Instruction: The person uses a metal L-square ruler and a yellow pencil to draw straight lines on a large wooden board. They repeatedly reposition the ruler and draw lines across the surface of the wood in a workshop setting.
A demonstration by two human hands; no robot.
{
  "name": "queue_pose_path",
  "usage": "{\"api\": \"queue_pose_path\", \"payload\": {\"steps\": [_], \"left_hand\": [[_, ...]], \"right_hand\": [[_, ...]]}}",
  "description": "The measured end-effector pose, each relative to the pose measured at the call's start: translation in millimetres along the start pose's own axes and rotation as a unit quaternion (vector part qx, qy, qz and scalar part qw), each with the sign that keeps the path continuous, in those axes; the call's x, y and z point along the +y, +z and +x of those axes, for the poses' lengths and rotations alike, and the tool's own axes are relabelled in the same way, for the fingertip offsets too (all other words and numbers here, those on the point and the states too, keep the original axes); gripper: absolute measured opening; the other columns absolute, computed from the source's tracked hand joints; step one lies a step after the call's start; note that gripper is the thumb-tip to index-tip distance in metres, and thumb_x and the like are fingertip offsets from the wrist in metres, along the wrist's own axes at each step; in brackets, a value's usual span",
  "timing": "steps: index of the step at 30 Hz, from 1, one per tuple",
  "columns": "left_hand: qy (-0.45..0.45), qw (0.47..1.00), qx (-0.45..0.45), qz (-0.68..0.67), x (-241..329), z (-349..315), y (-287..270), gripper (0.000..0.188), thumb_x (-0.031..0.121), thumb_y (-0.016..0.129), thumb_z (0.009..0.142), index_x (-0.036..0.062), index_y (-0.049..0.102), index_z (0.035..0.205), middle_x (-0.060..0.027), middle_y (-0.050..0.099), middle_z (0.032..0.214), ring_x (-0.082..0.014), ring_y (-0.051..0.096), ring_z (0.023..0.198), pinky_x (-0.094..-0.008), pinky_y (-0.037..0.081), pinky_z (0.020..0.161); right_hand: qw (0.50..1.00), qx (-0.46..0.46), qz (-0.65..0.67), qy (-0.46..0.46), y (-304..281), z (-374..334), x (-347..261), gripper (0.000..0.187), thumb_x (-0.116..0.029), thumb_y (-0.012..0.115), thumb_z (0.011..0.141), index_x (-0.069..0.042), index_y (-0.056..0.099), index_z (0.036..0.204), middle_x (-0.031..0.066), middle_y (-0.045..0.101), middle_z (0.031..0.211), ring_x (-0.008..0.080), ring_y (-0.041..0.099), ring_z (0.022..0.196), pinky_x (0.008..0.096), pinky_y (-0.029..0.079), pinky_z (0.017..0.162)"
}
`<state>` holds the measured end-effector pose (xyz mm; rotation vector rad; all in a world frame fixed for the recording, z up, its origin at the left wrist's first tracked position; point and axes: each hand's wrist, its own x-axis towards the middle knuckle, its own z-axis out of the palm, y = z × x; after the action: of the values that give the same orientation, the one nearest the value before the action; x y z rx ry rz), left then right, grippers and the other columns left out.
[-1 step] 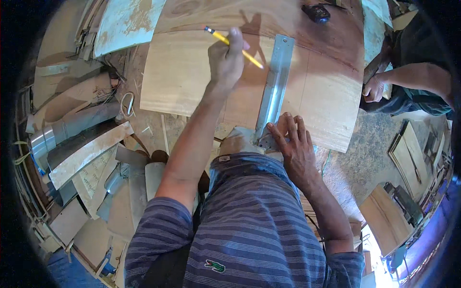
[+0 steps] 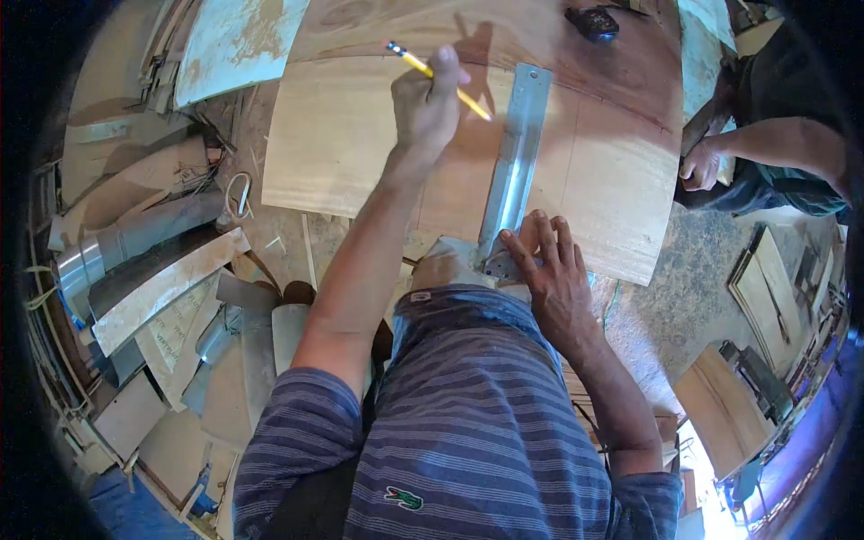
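A yellow pencil is gripped in my left hand, raised over the wooden board. Its point faces toward a long metal straightedge, apart from it. The straightedge lies lengthwise across the board, with its near end by my body. My right hand rests beside that near end; its thumb touches the metal and its fingers stretch out flat over the board's near edge. Faint lines run along the board to the right of the straightedge.
A dark object, perhaps a tape measure, sits at the board's far right. Another person's hand is beyond the right edge. Scrap sheets and rolled pieces crowd the left floor; wood panels lie at right.
My left hand and the pencil have shifted very slightly, with the pencil point a little farther up. My right hand and the straightedge stay in place.
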<state>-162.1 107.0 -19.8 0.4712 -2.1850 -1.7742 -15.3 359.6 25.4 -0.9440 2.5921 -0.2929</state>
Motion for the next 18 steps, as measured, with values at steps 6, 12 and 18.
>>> {"api": "queue_pose_path", "payload": {"steps": [6,12,18], "left_hand": [[0.006,0.993,-0.067,-0.096,22,4,28,0.043,0.043,0.07,0.095,-0.0004,0.072,0.093,-0.0051,0.067,0.074,-0.0079,0.061,0.062,-0.0228,0.052,0.056],[0.126,0.99,-0.068,-0.002,6,7,32,0.015,0.017,0.066,0.098,0.0032,0.072,0.101,-0.0042,0.073,0.085,-0.0073,0.065,0.067,-0.0228,0.052,0.055],[0.199,0.978,-0.062,-0.029,11,6,38,0.013,0.013,0.068,0.096,0.0016,0.07,0.09,-0.0057,0.069,0.08,-0.0098,0.064,0.065,-0.0244,0.052,0.056]], "right_hand": [[1.0,-0.007,-0.003,0.005,1,0,2,0.074,-0.006,0.059,0.087,-0.023,0.035,0.155,0.0282,0.029,0.157,0.0501,0.03,0.142,0.0574,0.037,0.11],[1.0,-0.021,-0.003,0.005,-3,2,1,0.075,-0.006,0.06,0.087,-0.024,0.035,0.155,0.0279,0.028,0.157,0.05,0.029,0.142,0.0566,0.036,0.111],[1.0,-0.012,-0.015,0.008,1,1,0,0.073,-0.007,0.058,0.088,-0.023,0.036,0.155,0.0263,0.029,0.157,0.049,0.031,0.142,0.0565,0.037,0.112]]}}
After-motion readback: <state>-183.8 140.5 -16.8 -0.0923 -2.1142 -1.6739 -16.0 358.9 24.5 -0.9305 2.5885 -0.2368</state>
